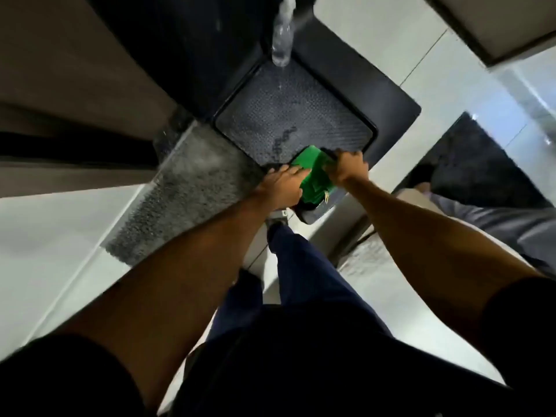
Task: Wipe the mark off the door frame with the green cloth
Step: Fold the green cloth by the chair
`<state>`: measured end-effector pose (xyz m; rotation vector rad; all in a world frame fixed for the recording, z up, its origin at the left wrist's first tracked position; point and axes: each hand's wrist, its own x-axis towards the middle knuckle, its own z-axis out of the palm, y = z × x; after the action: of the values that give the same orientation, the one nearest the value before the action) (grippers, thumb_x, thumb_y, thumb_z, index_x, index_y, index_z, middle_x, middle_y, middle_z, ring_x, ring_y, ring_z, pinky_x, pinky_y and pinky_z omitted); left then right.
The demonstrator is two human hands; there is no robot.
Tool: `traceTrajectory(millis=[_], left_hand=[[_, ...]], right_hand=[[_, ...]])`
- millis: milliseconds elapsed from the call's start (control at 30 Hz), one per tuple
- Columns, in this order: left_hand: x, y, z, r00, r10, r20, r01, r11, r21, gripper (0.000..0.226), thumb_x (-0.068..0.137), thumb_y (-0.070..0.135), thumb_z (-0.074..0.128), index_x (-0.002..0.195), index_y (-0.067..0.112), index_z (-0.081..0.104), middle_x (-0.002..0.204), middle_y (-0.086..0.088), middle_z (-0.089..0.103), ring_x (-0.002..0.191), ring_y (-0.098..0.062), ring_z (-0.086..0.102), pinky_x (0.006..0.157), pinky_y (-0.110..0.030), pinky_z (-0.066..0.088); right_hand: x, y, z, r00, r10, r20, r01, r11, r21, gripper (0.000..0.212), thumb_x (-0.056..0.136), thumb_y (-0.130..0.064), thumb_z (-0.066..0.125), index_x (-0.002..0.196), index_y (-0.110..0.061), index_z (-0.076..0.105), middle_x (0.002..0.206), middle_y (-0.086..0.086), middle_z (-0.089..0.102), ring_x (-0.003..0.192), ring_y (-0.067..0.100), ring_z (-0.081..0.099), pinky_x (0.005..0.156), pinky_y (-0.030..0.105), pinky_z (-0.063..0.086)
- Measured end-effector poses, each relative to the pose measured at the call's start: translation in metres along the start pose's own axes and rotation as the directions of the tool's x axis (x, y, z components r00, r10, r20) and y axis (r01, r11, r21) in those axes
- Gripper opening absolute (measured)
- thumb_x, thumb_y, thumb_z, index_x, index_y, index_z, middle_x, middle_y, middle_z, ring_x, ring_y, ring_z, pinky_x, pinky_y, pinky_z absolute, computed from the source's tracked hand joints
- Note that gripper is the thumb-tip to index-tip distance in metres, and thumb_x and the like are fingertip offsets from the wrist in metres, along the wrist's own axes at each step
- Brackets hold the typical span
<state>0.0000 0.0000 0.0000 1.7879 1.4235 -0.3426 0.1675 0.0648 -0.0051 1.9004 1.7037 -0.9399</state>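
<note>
The green cloth [313, 173] lies folded at the near corner of a black textured tray [294, 115] on the floor. My left hand [282, 188] holds the cloth's left edge, with the fingers laid over it. My right hand [346, 167] grips its right edge from above. A brownish door frame [75, 85] runs along the left side of the view, and no mark shows on it.
A clear plastic bottle [282, 40] stands at the tray's far corner. A speckled stone threshold [180, 200] lies left of the tray on white floor tiles. My leg in navy trousers [301, 266] is below the cloth. Another person's grey-trousered leg [496, 218] is at the right.
</note>
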Motion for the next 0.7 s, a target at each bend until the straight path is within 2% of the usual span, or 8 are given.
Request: traceTrajectory(millis=[100, 200, 300, 400, 467, 567, 633, 700], left_hand=[[0.013, -0.004, -0.001, 0.996, -0.052, 0.074, 0.057, 0.995, -0.077, 0.064, 0.092, 0.027, 0.047, 0.153, 0.024, 0.027, 0.158, -0.004, 0.036, 0.147, -0.027, 0.026, 0.116, -0.053, 0.024], [0.012, -0.003, 0.001, 0.988, -0.089, 0.13, 0.104, 0.988, -0.116, 0.062, 0.092, 0.028, 0.045, 0.152, 0.026, 0.027, 0.158, -0.004, 0.034, 0.148, -0.027, 0.02, 0.117, -0.053, 0.021], [0.004, -0.004, -0.007, 0.986, -0.117, 0.122, 0.135, 0.979, -0.155, 0.061, 0.094, 0.029, 0.046, 0.152, 0.026, 0.029, 0.156, -0.008, 0.036, 0.148, -0.026, 0.021, 0.117, -0.051, 0.021], [-0.012, -0.01, -0.019, 0.986, -0.135, -0.097, 0.115, 0.975, -0.189, 0.063, 0.093, 0.03, 0.053, 0.152, 0.023, 0.032, 0.149, -0.009, 0.047, 0.141, -0.028, 0.032, 0.114, -0.049, 0.03], [-0.026, -0.019, -0.033, 0.956, -0.181, -0.23, 0.128, 0.965, -0.23, 0.072, 0.09, 0.033, 0.06, 0.153, 0.023, 0.027, 0.151, -0.008, 0.044, 0.14, -0.03, 0.035, 0.113, -0.048, 0.034], [-0.047, -0.038, -0.048, 0.944, -0.231, -0.236, 0.142, 0.928, -0.344, 0.082, 0.083, 0.037, 0.072, 0.151, 0.025, 0.029, 0.151, -0.008, 0.043, 0.138, -0.03, 0.038, 0.11, -0.046, 0.038], [-0.065, -0.056, -0.057, 0.927, -0.282, -0.246, 0.143, 0.874, -0.464, 0.062, 0.081, 0.034, 0.075, 0.136, 0.023, 0.048, 0.133, -0.013, 0.058, 0.124, -0.031, 0.053, 0.099, -0.039, 0.047], [-0.091, -0.071, -0.068, 0.903, -0.353, -0.244, 0.143, 0.783, -0.606, 0.042, 0.083, 0.031, 0.074, 0.118, 0.018, 0.056, 0.114, -0.013, 0.068, 0.109, -0.029, 0.064, 0.087, -0.036, 0.051]], right_hand=[[0.014, -0.001, 0.002, 1.0, 0.022, -0.017, -0.021, 0.999, 0.034, 0.049, 0.085, -0.048, 0.064, 0.12, -0.015, 0.054, 0.126, 0.017, 0.061, 0.127, 0.035, 0.046, 0.104, 0.048, 0.036], [0.015, -0.002, 0.006, 0.996, 0.073, 0.053, -0.077, 0.993, 0.093, 0.057, 0.076, -0.054, 0.072, 0.118, -0.017, 0.06, 0.126, 0.014, 0.061, 0.123, 0.034, 0.051, 0.103, 0.047, 0.036], [0.013, -0.004, 0.002, 0.991, 0.06, 0.117, -0.075, 0.99, 0.123, 0.055, 0.072, -0.044, 0.079, 0.118, -0.018, 0.062, 0.127, 0.013, 0.061, 0.121, 0.032, 0.053, 0.104, 0.043, 0.044], [0.0, -0.014, 0.001, 0.993, -0.064, 0.099, 0.04, 0.972, 0.23, 0.051, 0.074, -0.025, 0.082, 0.119, -0.012, 0.062, 0.12, 0.014, 0.066, 0.113, 0.029, 0.061, 0.097, 0.034, 0.048], [-0.011, -0.027, -0.004, 0.984, -0.165, 0.061, 0.135, 0.93, 0.342, 0.044, 0.074, -0.013, 0.081, 0.114, -0.007, 0.063, 0.111, 0.015, 0.068, 0.106, 0.028, 0.063, 0.096, 0.035, 0.048], [-0.029, -0.053, -0.018, 0.939, -0.344, 0.023, 0.313, 0.879, 0.36, 0.034, 0.074, -0.005, 0.079, 0.104, -0.006, 0.065, 0.093, 0.006, 0.064, 0.091, 0.019, 0.06, 0.091, 0.034, 0.048], [-0.043, -0.08, -0.033, 0.896, -0.445, 0.018, 0.401, 0.824, 0.4, 0.029, 0.073, 0.0, 0.077, 0.099, -0.007, 0.067, 0.089, 0.005, 0.064, 0.086, 0.017, 0.059, 0.087, 0.036, 0.05], [-0.061, -0.111, -0.049, 0.851, -0.524, 0.038, 0.459, 0.776, 0.432, 0.027, 0.073, 0.002, 0.077, 0.094, -0.013, 0.068, 0.086, 0.002, 0.066, 0.081, 0.012, 0.061, 0.079, 0.031, 0.053]])
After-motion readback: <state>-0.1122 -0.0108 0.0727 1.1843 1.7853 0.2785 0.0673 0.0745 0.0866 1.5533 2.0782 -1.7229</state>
